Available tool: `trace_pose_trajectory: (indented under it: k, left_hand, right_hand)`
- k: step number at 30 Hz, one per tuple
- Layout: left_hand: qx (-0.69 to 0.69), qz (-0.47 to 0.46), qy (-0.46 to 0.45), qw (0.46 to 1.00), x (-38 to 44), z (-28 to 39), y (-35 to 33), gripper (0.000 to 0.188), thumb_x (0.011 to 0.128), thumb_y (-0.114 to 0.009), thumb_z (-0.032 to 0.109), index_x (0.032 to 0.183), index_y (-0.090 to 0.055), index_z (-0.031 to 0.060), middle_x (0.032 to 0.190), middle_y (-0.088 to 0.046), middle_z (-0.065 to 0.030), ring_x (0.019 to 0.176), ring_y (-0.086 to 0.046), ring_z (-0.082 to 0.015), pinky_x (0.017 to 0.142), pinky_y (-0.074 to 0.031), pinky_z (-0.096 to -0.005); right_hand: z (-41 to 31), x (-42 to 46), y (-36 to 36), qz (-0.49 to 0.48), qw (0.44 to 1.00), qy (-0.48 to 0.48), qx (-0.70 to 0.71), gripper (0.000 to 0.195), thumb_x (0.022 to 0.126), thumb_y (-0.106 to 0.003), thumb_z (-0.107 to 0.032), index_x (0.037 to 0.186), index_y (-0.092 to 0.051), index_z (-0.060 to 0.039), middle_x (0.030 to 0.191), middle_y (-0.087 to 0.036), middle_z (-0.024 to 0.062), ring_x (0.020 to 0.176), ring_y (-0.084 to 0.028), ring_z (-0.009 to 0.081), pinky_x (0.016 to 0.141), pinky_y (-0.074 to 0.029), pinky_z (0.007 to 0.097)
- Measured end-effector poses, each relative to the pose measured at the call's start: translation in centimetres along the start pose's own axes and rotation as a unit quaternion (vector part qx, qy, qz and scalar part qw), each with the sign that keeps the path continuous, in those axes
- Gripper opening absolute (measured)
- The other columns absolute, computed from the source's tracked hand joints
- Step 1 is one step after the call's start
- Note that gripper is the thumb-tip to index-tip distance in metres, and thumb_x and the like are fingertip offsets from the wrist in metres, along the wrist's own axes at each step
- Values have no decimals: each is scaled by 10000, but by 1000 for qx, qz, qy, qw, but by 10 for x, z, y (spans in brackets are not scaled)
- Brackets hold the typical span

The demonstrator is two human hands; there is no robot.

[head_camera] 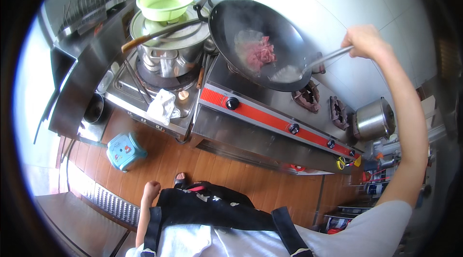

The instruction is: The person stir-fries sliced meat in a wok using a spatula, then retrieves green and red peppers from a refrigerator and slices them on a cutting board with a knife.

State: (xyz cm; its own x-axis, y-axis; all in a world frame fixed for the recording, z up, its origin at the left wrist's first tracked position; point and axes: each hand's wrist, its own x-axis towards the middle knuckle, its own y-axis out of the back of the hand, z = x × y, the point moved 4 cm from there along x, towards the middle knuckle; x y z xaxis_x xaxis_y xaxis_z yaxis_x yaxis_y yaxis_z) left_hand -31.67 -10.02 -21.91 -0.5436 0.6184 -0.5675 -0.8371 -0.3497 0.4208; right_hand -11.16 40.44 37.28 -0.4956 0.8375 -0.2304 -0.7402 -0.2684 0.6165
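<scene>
My right hand [365, 42] is raised at the right, closed around the metal handle of a wok spatula [327, 55]. The spatula's head is low inside a large black wok [285, 32], near its right-hand rim. Thin slices of raw-looking red meat [261, 53] lie clumped in the wok in a pool of clear, bubbling liquid, and light steam rises over them. The wok sits tilted on the gas range [253, 126]. Down by my left side, my left hand [152, 188] hangs with curled fingers, apart from everything and holding nothing visible.
A lidded steel stockpot [170, 58] stands left of the wok, bearing a green plastic basin [161, 5] and a wooden-handled tool [144, 42]. A white cloth [163, 107] lies in front. There is a blue stool [124, 150] on the floor and another pot [372, 117] at far right.
</scene>
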Motion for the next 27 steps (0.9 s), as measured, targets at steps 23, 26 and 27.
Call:
trace_pose_trajectory:
  k: [23, 26, 27]
  left_hand:
    - [-93, -39, 162, 982, -8, -47, -2, 209, 807, -480, 135, 920, -595, 1, 702, -615, -110, 533, -594, -187, 419, -454, -289]
    - [-125, -31, 187, 974, -3, -77, -9, 204, 806, -485, 129, 928, -591, 4, 723, -623, -121, 546, -603, -207, 439, -474, -311]
    - [-141, -32, 201, 969, 4, -96, -15, 202, 806, -487, 127, 930, -590, 5, 730, -626, -125, 550, -606, -213, 446, -480, -318]
  right_hand:
    - [-44, 64, -120, 181, 960, -165, 133, 162, 844, -524, -195, 858, -678, -148, 799, -651, 106, 765, -643, 246, 644, -519, 371]
    - [-72, 49, -117, 348, 931, -95, 56, 212, 814, -499, -162, 975, -636, -170, 794, -580, 92, 776, -590, 244, 683, -462, 382]
    - [-69, 44, -113, 367, 925, -92, 5, 232, 801, -515, -155, 1004, -625, -178, 806, -568, 73, 787, -575, 228, 694, -444, 368]
